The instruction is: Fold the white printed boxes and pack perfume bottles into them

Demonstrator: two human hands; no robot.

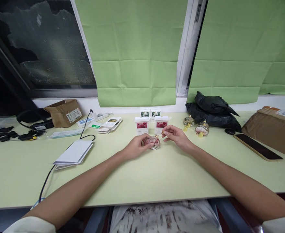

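Head view of a pale green tabletop (157, 174). The left hand (136, 146) rests on the table with its fingers curled round a small round clear-glass bottle with pinkish contents (154, 142), which lies at the table's middle, just in front of two white cartons printed with red flowers (151, 124). The right hand (174, 136) hovers just beside the bottle's gold neck, thumb and forefinger pinched together on a tiny gold-coloured piece too small to identify. Behind the red-flower cartons stand two smaller white cartons with green prints (150, 113). To the right lie two further round glass bottles with gold stoppers (195, 125), a crumpled black plastic bag (212, 111), a dark smartphone (257, 147) and a brown paper parcel (273, 127). To the left are a white folded booklet (74, 153), a black cable (85, 127) and an open brown cardboard box (64, 112).
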